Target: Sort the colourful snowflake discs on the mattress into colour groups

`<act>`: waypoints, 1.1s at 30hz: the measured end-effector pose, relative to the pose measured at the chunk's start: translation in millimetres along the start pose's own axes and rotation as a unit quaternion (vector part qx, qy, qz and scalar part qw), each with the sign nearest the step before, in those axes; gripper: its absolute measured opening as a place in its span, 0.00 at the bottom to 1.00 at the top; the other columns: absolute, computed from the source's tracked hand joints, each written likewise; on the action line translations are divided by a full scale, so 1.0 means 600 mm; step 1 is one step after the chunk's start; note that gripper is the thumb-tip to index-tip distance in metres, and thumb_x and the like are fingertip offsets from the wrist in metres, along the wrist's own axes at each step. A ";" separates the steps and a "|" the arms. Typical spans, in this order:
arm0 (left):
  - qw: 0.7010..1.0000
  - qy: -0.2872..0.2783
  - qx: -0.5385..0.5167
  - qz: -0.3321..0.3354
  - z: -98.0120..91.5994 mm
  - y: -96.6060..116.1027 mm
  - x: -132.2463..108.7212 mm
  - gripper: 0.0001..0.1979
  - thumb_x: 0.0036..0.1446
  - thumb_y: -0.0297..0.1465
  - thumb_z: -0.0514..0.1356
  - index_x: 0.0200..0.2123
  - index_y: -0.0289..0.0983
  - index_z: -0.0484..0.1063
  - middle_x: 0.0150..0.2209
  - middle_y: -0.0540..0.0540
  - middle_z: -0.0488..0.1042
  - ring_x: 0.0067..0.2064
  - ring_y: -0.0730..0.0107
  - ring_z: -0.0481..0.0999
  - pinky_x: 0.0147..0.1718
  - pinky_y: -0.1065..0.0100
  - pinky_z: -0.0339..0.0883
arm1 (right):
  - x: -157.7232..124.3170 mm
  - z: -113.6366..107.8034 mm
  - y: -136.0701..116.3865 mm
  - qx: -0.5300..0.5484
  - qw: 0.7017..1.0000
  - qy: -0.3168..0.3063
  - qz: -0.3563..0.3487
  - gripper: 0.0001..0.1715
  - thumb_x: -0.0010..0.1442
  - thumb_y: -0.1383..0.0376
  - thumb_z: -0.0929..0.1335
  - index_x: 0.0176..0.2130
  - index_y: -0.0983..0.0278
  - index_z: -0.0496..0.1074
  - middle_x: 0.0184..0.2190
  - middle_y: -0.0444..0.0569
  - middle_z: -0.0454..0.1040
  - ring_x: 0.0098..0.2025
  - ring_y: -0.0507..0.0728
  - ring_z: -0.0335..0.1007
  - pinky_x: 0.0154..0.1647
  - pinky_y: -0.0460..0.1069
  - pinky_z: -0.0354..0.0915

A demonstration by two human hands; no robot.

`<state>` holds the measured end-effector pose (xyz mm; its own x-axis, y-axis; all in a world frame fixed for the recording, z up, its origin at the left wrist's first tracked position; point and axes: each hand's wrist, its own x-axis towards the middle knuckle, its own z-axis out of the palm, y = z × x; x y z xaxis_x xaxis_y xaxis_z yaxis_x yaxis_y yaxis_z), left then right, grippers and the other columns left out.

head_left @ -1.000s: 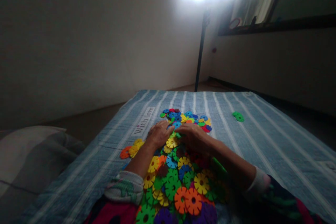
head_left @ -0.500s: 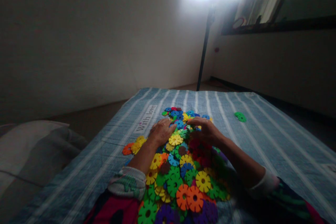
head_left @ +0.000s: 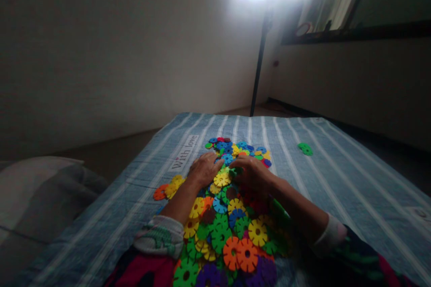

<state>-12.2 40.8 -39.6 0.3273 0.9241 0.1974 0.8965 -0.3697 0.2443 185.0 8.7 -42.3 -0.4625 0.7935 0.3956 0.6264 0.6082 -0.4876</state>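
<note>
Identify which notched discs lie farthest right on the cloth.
The green discs, seemingly overlapping, to the right of the right hand; striped cloth separates them from the multicoloured pile.

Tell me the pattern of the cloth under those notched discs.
The cloth is blue with pale stripes and "With love" lettering; best seen in the head view.

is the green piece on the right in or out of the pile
Out: the green piece lies on the striped cloth, with fabric showing between it and the pile of discs.
</note>
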 end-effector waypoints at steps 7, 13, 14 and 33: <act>1.000 0.004 -0.014 0.021 0.005 -0.015 0.010 0.16 0.63 0.41 0.47 0.36 0.39 0.71 0.42 0.43 0.75 0.47 0.61 0.73 0.49 0.62 0.65 | -0.003 -0.037 0.017 0.031 0.997 0.077 -0.001 0.18 0.46 0.70 0.75 0.40 0.62 0.75 0.36 0.47 0.74 0.38 0.55 0.69 0.39 0.49 0.64; 0.999 0.020 -0.024 0.020 0.008 -0.018 0.013 0.15 0.62 0.40 0.49 0.37 0.39 0.72 0.44 0.42 0.76 0.52 0.60 0.73 0.54 0.61 0.64 | -0.082 -0.128 0.145 -0.052 0.948 0.273 0.155 0.21 0.47 0.63 0.71 0.44 0.62 0.74 0.42 0.51 0.75 0.41 0.59 0.71 0.45 0.55 0.66; 0.999 0.021 -0.024 0.018 0.008 -0.018 0.013 0.15 0.62 0.40 0.49 0.37 0.39 0.73 0.44 0.42 0.77 0.52 0.60 0.73 0.54 0.61 0.64 | -0.099 -0.142 0.173 -0.081 0.932 0.297 0.193 0.22 0.46 0.62 0.71 0.44 0.62 0.73 0.42 0.52 0.75 0.42 0.60 0.71 0.46 0.56 0.66; 1.000 -0.002 -0.003 0.024 0.000 -0.014 0.012 0.19 0.62 0.41 0.45 0.40 0.37 0.71 0.47 0.40 0.76 0.52 0.59 0.73 0.55 0.60 0.64 | -0.154 -0.147 0.318 -0.210 0.866 0.324 0.317 0.27 0.46 0.62 0.67 0.47 0.67 0.71 0.43 0.58 0.75 0.45 0.63 0.70 0.50 0.57 0.63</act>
<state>-17.2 50.5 -40.1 0.3713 0.9056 0.2052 0.8781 -0.4143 0.2394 402.6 49.3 -103.3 0.4228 0.7030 0.5719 0.8613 -0.1154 -0.4948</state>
